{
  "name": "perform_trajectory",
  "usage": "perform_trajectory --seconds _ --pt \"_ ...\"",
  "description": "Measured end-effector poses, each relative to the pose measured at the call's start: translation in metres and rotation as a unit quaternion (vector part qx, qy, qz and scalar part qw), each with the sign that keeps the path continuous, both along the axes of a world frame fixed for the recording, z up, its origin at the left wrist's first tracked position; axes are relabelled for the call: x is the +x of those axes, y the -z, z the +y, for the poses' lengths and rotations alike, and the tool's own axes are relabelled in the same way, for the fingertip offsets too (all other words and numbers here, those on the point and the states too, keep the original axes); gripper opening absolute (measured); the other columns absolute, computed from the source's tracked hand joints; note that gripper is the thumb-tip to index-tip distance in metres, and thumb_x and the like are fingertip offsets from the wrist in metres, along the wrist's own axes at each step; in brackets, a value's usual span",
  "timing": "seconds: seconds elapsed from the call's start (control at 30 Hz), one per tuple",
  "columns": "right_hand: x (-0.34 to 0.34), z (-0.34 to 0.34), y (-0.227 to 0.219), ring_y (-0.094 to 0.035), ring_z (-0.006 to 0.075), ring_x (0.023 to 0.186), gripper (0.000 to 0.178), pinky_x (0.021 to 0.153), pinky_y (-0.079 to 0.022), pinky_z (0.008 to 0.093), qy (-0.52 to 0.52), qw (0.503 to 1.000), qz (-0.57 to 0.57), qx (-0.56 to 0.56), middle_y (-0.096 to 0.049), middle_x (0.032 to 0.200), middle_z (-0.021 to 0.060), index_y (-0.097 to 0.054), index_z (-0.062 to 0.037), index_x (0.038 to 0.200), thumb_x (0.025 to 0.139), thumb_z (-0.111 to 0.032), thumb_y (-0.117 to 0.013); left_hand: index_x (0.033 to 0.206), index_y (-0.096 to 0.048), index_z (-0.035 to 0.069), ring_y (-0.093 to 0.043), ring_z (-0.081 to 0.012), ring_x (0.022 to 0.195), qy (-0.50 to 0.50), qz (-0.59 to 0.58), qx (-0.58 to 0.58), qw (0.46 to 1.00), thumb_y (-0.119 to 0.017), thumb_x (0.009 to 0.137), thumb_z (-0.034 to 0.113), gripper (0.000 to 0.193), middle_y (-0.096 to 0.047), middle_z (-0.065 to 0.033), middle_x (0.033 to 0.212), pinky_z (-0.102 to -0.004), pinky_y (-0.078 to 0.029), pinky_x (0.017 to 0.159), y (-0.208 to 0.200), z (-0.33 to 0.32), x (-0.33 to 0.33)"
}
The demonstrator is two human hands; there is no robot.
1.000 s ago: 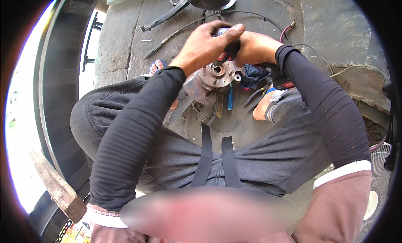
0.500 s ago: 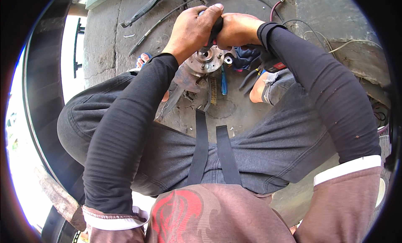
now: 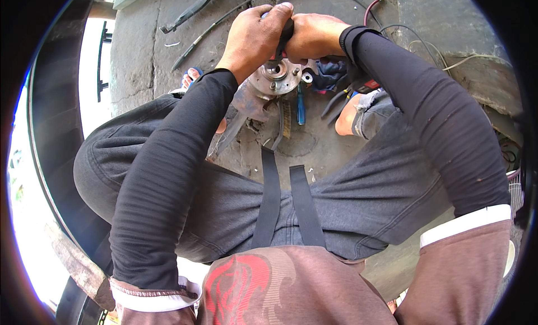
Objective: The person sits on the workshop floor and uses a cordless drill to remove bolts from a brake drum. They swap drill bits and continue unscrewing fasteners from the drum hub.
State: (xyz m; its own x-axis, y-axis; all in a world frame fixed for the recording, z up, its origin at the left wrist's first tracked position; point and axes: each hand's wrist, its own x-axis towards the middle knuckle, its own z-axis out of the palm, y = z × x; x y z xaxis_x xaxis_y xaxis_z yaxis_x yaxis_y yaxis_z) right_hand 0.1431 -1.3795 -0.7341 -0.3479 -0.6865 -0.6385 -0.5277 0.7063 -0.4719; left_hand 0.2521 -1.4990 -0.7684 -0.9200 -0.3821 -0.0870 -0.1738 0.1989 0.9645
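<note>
Grey cracked concrete floor (image 3: 131,61), bright gap (image 3: 33,173) at left. Left hand (image 3: 253,39) wraps 1 black-red power tool (image 3: 286,36) above 1 metal hub (image 3: 287,84); 1 brush (image 3: 286,120), 1 blue screwdriver (image 3: 301,107) nearby; right hand (image 3: 314,36) closed on power tool, fingertips mostly hidden; 1 pair of pliers (image 3: 336,102) rightward.

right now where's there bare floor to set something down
Upper right, floor looks bare right of the maroon hose and above the white cable. Another patch lies between the white scrap and the black railing at left. It is crowded around the metal hub: brush, blue screwdriver, pliers, dark cloth.
</note>
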Motion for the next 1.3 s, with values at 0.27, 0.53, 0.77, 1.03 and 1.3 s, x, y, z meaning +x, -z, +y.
perform_trajectory --seconds 0.27,0.53,0.77,1.03,1.3 --pt "0.008 0.000 -0.009 -0.077 0.0361 0.096 0.032 0.086 -0.060 0.0447 -0.055 0.995 0.084 0.008 -0.078 0.100 0.0224 -0.080 -0.0046 0.102 0.078 -0.025 -0.073 0.097 -0.074 -0.005 -0.066 -0.0199 0.066 -0.036 0.017 -0.039 0.998 -0.062 0.098 0.040 0.046 -0.068 -0.0134 0.073 -0.0355 -0.054 0.066 -0.006 0.005 0.007" --pt "0.027 0.003 -0.016 -0.077 0.0368 0.101 0.035 0.091 -0.059 0.0451 -0.058 0.996 0.066 0.008 -0.078 0.104 0.0237 -0.079 -0.0023 0.104 0.084 -0.030 -0.073 0.098 -0.076 -0.003 -0.067 -0.0243 0.074 -0.031 -0.011 -0.047 0.998 -0.061 0.097 0.038 0.043 -0.071 -0.0151 0.081 -0.0352 -0.054 0.072 -0.009 0.008 0.025" --pt "0.003 0.018 -0.027 -0.076 0.0296 0.087 0.042 0.080 -0.059 0.0410 -0.030 0.999 -0.002 -0.034 -0.077 0.094 0.0185 -0.075 -0.0038 0.111 0.071 -0.015 -0.076 0.129 -0.070 0.001 -0.073 -0.0245 0.108 0.020 0.039 0.063 0.997 -0.058 0.107 0.020 0.031 -0.076 -0.0145 0.121 -0.0321 -0.054 0.090 -0.006 -0.038 0.022" --pt "-0.008 0.057 -0.034 -0.065 0.0152 0.073 0.038 0.063 -0.053 0.0336 0.176 0.964 -0.167 -0.104 -0.070 0.083 0.0048 -0.072 -0.0026 0.110 0.072 -0.004 -0.077 0.100 -0.079 -0.002 -0.074 -0.0441 0.102 -0.177 -0.280 -0.188 0.924 -0.071 0.088 0.031 0.036 -0.076 -0.0305 0.103 -0.0458 -0.059 0.090 0.076 -0.118 0.071" --pt "-0.014 0.069 -0.037 -0.061 0.0137 0.056 0.027 0.049 -0.047 0.0325 0.297 0.927 -0.199 -0.113 -0.068 0.076 0.0037 -0.072 -0.0011 0.103 0.076 -0.001 -0.078 0.123 -0.079 0.008 -0.076 -0.0302 0.114 -0.127 -0.333 -0.209 0.911 -0.077 0.088 0.019 0.037 -0.080 -0.0158 0.119 -0.0378 -0.055 0.105 0.169 -0.111 0.082"
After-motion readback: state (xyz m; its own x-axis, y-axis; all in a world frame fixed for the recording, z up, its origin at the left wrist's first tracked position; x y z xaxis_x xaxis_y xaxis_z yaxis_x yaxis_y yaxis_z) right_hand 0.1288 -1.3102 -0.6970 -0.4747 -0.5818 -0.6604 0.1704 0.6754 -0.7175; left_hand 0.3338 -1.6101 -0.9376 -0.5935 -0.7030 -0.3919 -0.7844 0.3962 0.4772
